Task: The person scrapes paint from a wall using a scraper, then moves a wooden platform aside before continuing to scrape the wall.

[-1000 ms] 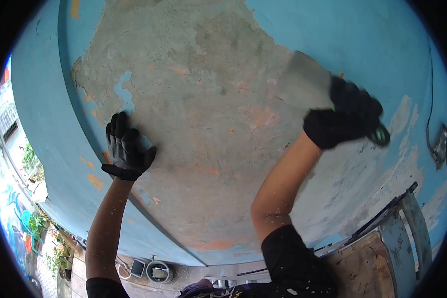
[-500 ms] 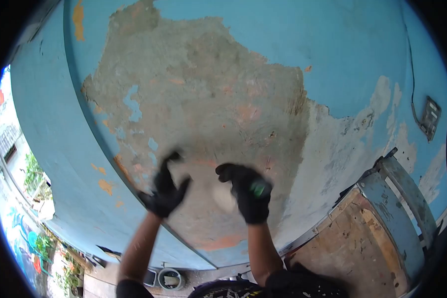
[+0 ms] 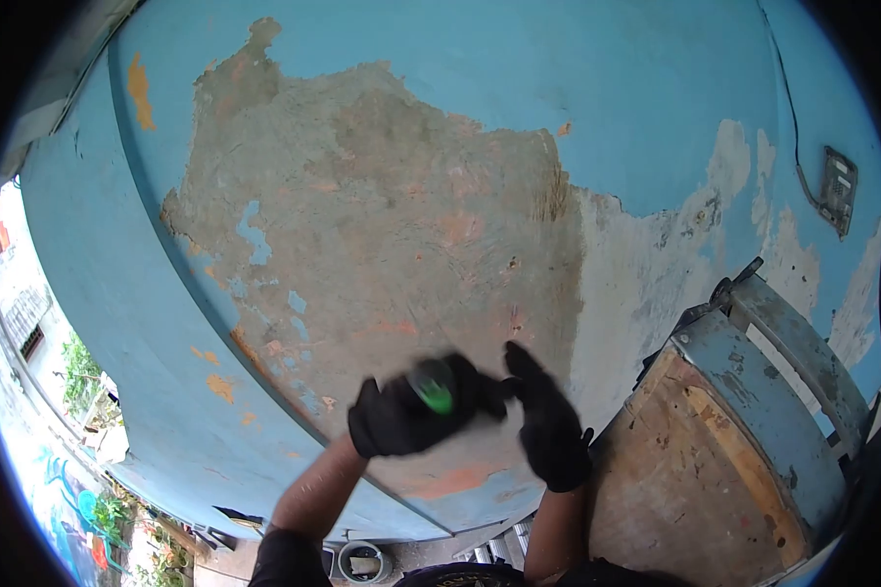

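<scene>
Both hands wear black gloves in front of a worn wall. My left hand (image 3: 421, 403), with a green mark on the back of its glove, is smeared by motion and its fingers point right. How they are bent cannot be made out. My right hand (image 3: 548, 421) is upright beside it, seen edge-on with the fingers stretched out. The left fingertips meet or overlap the right hand near its thumb side. A faint pale smear shows below the left fingers, too blurred to name. Behind the hands, a bare grey-brown plaster patch (image 3: 392, 225) breaks the blue paint (image 3: 607, 68).
A worn wooden piece with blue-grey edges (image 3: 695, 470) stands at lower right. A wall box with a cable (image 3: 838, 191) hangs at far right. On the floor below are a round bucket (image 3: 365, 563) and a ladder-like metal thing (image 3: 507, 544). Plants (image 3: 80, 367) show outside at left.
My hands, apart before, have come together, the left moving right across the front. The pale blurred thing by my right hand no longer shows there. The view has shifted slightly.
</scene>
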Available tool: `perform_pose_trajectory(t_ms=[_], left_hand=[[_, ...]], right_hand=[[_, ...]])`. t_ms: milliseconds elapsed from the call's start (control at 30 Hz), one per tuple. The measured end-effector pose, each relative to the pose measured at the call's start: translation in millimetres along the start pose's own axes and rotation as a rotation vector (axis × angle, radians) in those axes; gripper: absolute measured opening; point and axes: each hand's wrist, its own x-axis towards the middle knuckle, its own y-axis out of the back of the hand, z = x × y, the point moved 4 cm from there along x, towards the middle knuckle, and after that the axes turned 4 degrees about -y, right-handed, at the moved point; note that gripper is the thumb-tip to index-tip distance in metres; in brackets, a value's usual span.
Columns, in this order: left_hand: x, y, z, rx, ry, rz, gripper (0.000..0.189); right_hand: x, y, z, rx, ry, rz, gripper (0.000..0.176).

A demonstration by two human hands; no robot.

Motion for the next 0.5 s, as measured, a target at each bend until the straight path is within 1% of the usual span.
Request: perform_pose_trajectory(t_ms=[67,100,133,167,200,267,333,367,433,467,500], left_hand=[[39,42,11,-0.458,-0.186,0.233,0.033],[49,72,-8,-0.413,-0.16,0.363,0.032],[72,91,16,-0.48,-0.294,0.568,0.024],[95,119,29,-0.498,-0.256,0.709,0.021],[118,142,44,-0.487,-0.382,0.753,0.023],[142,167,82,-0.324,-0.464,0.945,0.028],[161,205,74,-0.421,-0.713,0.555,0.029],[174,203,59,-0.418,-0.718,0.548,0.029],[204,185,4,-0.305,-0.46,0.878,0.035],[220,174,-29,-0.153,-0.339,0.943,0.039],[227,153,-42,-0.231,-0.296,0.884,0.034]], right_hand=[[4,23,11,-0.025,-0.059,0.274,0.045],[3,26,15,-0.012,-0.062,0.276,0.045],[1,33,19,-0.056,-0.077,0.393,0.038],[0,38,21,-0.101,-0.089,0.51,0.031],[2,37,22,-0.091,-0.084,0.516,0.031],[2,34,19,-0.086,-0.05,0.484,0.022],[2,36,21,-0.091,-0.045,0.495,0.022],[3,36,22,-0.098,-0.043,0.499,0.022],[4,38,25,-0.072,-0.046,0.524,0.021],[4,38,26,-0.053,-0.056,0.546,0.02],[3,38,27,-0.051,-0.056,0.549,0.02]])
